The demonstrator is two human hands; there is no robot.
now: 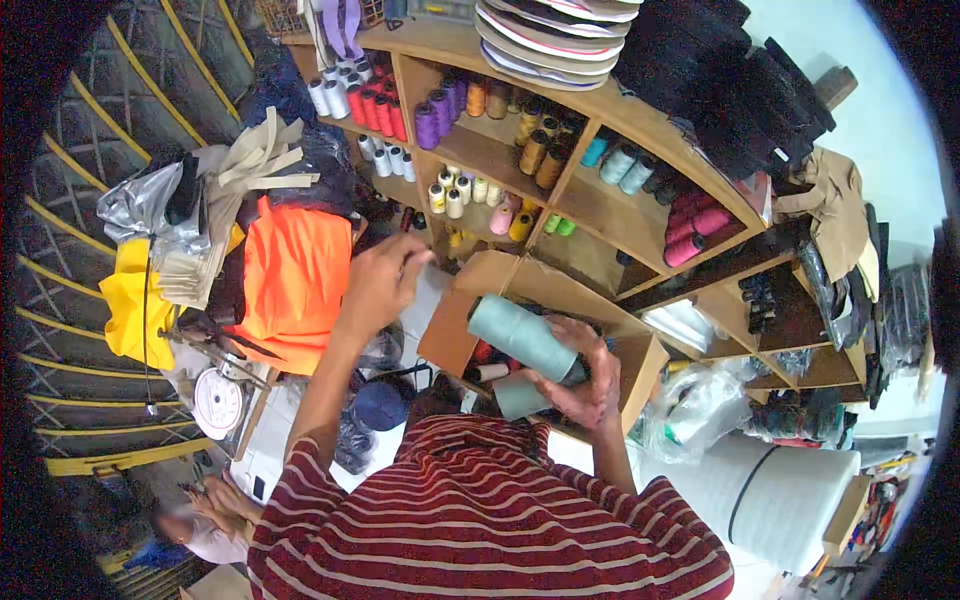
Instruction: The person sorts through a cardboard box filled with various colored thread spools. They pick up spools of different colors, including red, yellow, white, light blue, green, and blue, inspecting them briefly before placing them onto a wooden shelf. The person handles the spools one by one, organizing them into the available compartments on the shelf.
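My right hand [590, 385] grips a large pale mint thread spool [515, 330], tilted on its side, above an open cardboard box [450, 320]. Below it sits a second grey-green spool [520, 400], with smaller spools partly hidden in the box. My left hand [395, 275] is raised at the box's left, apart from the spool, its fingers curled into a pinch; whatever is between them, if anything, is too small to make out. Orange fabric [295, 280] lies to the left of that hand.
Wooden cubbies [480, 160] of colored spools stand ahead, with tape rolls [555, 40] on top. Yellow fabric [135, 310] and beige strips lie left. A white foam roll [790, 500] is at lower right. Another person [210, 520] is at lower left.
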